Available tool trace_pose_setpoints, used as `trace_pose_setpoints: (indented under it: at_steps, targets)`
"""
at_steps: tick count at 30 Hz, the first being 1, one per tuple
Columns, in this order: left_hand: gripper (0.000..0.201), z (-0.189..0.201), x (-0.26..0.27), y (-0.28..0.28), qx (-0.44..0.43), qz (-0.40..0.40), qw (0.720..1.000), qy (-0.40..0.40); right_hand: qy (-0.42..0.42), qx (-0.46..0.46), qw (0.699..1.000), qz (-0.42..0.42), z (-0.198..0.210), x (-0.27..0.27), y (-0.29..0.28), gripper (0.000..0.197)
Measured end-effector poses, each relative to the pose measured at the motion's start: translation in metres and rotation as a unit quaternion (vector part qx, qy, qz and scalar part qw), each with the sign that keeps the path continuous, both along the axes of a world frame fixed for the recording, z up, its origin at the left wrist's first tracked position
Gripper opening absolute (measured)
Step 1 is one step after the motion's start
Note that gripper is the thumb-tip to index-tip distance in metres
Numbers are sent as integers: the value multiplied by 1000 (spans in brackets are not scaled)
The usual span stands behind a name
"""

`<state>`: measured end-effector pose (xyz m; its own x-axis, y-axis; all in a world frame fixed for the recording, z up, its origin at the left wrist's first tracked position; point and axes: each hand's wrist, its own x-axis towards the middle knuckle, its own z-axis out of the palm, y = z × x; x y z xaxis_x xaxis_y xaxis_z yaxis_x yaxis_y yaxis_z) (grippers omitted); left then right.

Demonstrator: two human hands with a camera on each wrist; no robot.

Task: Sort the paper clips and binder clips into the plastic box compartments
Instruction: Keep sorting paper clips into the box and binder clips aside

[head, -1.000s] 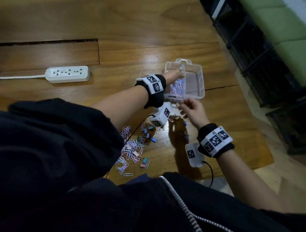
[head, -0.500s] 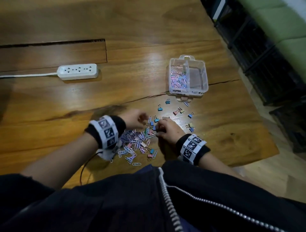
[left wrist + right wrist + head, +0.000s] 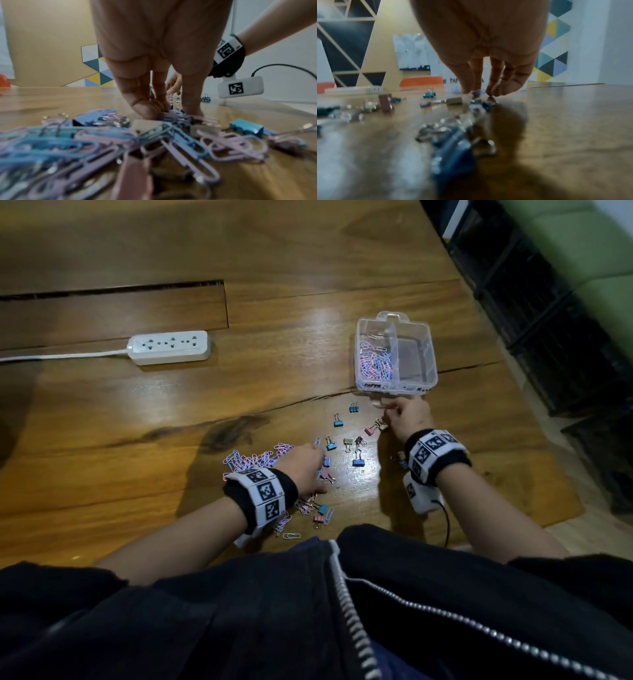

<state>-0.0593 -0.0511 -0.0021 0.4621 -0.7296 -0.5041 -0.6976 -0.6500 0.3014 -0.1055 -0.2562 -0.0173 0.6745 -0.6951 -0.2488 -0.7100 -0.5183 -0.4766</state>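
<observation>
The clear plastic box (image 3: 432,350) sits at the far right of the wooden table, with pink and blue paper clips (image 3: 375,362) in its left compartment; its right compartment looks bare. My left hand (image 3: 320,467) is down on the loose paper clip pile (image 3: 253,460), thumb and fingers closing on clips (image 3: 167,113). Several coloured binder clips (image 3: 358,462) lie scattered between pile and box. My right hand (image 3: 387,419) is just in front of the box, fingertips pinching a small binder clip (image 3: 477,94) at the table surface.
A white power strip (image 3: 169,347) with its cord lies at the far left. A dark crack and a slot run across the table top. Black shelving (image 3: 548,320) stands past the table's right edge. My dark jacket fills the near edge.
My right hand has moved from the pile near my body forward and right to the binder clips in front of the box. The left hand stays on the paper clip pile.
</observation>
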Motion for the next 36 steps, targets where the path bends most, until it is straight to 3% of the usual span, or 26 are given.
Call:
trace_pose_setpoints:
  at_steps: [5, 9, 11, 14, 17, 19, 21, 24, 27, 29, 32, 34, 36]
  targets:
    - [18, -3, -1, -2, -31, -7, 999, 23, 17, -38, 998, 47, 3, 3, -4, 16]
    - [17, -2, 3, -2, -41, -13, 998, 34, 46, -44, 996, 67, 2, 0, -2, 15]
    - [18, -2, 8, 0, -53, 24, 996, 70, 60, -52, 994, 75, 3, -4, -1, 17]
    - [19, 2, 19, 7, -86, 110, 978, 154, -13, -37, 998, 56, 11, -14, 10, 10]
    - [19, 7, 29, 16, -108, 183, 941, 264, -104, 110, 987, 60, 20, -26, 40, 22]
    - [16, 9, 35, 22, -124, 247, 896, 348, -73, 273, 953, 106, 21, -37, 65, 20]
    - [13, 11, 38, 26, -149, 320, 831, 429, -17, 365, 920, 142, 13, -45, 86, 13]
    - [10, 14, 39, 30, -176, 404, 761, 476, 1, 353, 925, 143, 1, -46, 98, 21]
    - [18, 15, 37, 33, -199, 428, 737, 483, -15, 297, 948, 109, 3, -42, 92, 20]
    - [25, 14, 36, 35, -218, 421, 729, 494, -42, 238, 966, 92, 5, -39, 86, 18]
    - [25, 14, 37, 39, -239, 419, 724, 493, -61, 220, 969, 96, 9, -33, 89, 21]
    - [23, 12, 37, 40, -230, 408, 755, 460, -52, 239, 961, 129, 9, -28, 97, 21]
    - [24, 11, 35, 40, -207, 378, 802, 413, -45, 239, 957, 156, 11, -25, 105, 19]
